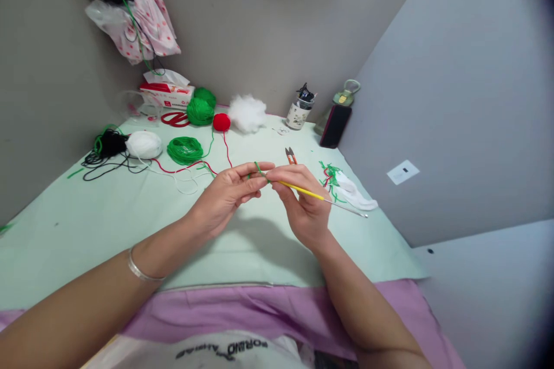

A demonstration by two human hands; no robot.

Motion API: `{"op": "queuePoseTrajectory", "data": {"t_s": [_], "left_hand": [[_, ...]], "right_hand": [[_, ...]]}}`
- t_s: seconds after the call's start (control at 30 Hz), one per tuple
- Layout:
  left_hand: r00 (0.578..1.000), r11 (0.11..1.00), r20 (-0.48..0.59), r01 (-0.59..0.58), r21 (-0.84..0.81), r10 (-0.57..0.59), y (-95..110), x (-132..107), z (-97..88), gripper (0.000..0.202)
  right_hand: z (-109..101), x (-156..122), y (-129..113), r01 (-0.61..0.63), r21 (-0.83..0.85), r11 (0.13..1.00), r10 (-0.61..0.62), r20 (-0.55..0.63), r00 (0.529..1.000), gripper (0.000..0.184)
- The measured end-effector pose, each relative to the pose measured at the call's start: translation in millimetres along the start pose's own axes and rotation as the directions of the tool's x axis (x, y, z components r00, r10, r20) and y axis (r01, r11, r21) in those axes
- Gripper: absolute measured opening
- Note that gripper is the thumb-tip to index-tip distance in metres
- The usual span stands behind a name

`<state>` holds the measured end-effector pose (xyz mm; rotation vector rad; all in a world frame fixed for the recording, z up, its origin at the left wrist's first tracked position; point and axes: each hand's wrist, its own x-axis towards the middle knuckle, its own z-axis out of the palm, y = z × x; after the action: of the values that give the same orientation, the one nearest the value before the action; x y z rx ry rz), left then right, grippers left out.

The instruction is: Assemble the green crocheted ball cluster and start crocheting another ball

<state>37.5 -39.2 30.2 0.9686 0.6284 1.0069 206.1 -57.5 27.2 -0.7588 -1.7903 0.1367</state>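
My right hand is closed on a crochet hook with a yellow grip and a silver shaft that points out to the right. Green yarn loops over the fingers of my left hand, which pinches it between thumb and fingers. Both hands meet above the middle of the table, fingertips touching or nearly so. The hook's working tip is hidden at the fingertips. Behind the left hand lies a green yarn skein, with a strand running from it toward the hands.
Along the back are a red yarn ball, white stuffing, green yarn balls, red-handled scissors, a jar and a phone. Thread snips lie behind my right hand; yarn scraps lie right. White yarn sits left.
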Motion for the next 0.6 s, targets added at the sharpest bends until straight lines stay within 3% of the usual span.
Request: {"op": "queuePoseTrajectory", "data": {"t_s": [0.13,0.2,0.37,0.5,0.6], "left_hand": [[0.999,0.999,-0.010,0.033,-0.044,-0.033,-2.0,-1.3,2.8,0.042],[0.996,0.991,0.022,0.088,-0.106,-0.086,-1.2,-1.5,2.9,0.041],[0.992,0.981,0.030,0.127,-0.149,-0.123,5.1,-0.6,-2.4,0.038],[0.996,0.988,-0.001,0.083,-0.128,-0.084,8.6,-0.7,-5.2,0.034],[0.999,0.993,-0.001,0.042,-0.110,-0.042,8.6,-1.6,-4.2,0.033]], "right_hand": [[2.7,-6.5,0.5,0.120,-0.229,0.966,-0.120,0.014,0.993,0.030],[3.3,-7.3,-0.5,0.113,-0.206,0.972,-0.113,0.009,0.994,0.030],[-2.0,0.9,-3.7,-0.138,0.164,0.977,0.153,-0.082,0.985,0.017],[-8.5,6.3,0.4,-0.289,0.430,0.855,0.354,-0.078,0.932,0.011],[-10.3,7.8,5.2,-0.346,0.556,0.756,0.435,-0.031,0.900,0.011]]}}
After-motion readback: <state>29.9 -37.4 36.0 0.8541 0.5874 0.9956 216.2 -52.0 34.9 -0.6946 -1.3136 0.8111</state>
